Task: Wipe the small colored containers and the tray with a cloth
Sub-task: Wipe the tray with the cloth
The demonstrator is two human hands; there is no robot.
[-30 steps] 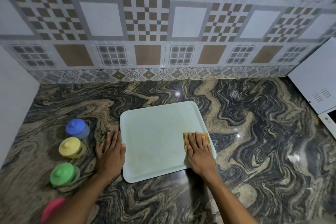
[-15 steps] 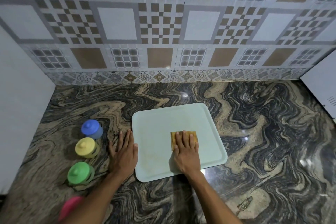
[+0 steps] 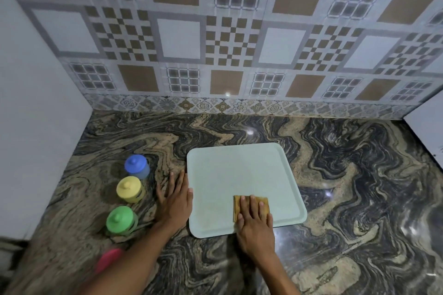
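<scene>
On the marbled worktop [image 3: 335,199], near centre, a pale mint tray [image 3: 235,175] lies flat, nothing on it but the cloth. The right hand [image 3: 255,223] is laid palm down on a folded tan cloth [image 3: 264,203], fingers straight and close together. It presses the cloth onto the tray's near right part, close to the near rim. The cloth's edges show to the left of the fingers and beyond them.

The left hand [image 3: 173,199] lies flat on the worktop just beside the tray's left edge, fingers straight, holding nothing. Its thumb is at the rim; cannot tell if it touches.

The containers stand on the worktop left of that hand, off the tray, in a row from far to near. The blue container [image 3: 136,166], yellow container [image 3: 129,189] and green container [image 3: 121,220] are all upright with knobbed lids on. The pink container [image 3: 109,258] is nearest, blurred and partly hidden by the left forearm.

A patterned tile wall [image 3: 227,43] stands behind. A white panel [image 3: 36,127] is at left and the edge of a white appliance [image 3: 426,132] at right.
</scene>
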